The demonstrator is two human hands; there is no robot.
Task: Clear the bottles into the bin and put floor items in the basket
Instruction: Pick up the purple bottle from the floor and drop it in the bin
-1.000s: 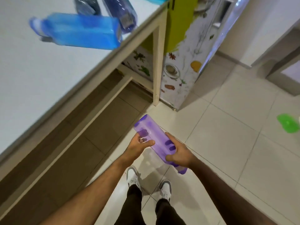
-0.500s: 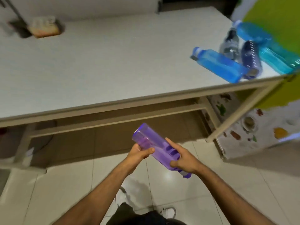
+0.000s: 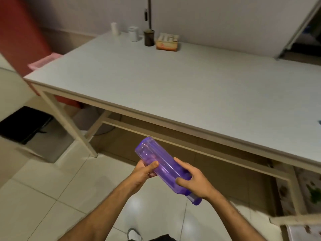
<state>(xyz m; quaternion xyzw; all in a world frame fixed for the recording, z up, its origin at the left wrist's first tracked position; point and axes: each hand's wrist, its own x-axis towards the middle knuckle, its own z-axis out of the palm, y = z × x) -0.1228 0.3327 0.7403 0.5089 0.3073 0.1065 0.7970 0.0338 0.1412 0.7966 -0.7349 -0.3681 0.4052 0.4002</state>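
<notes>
Both hands grasp the purple bottle (image 3: 161, 164), tilted above the tiled floor (image 3: 43, 197) before the tabletop (image 3: 173, 84): left hand (image 3: 144, 173) near its base, right hand (image 3: 192, 180) hiding the neck. Blurred containers (image 3: 149, 38) crowd the tabletop's far edge; a pink basket (image 3: 43, 62) peeks past its left corner.

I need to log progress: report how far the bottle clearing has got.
Done: nothing visibly binned. In hand: the purple bottle, gripped by the left hand and the right hand in front of the table. Left: drop it into a bin; floor items and the basket aren't identifiable.
</notes>
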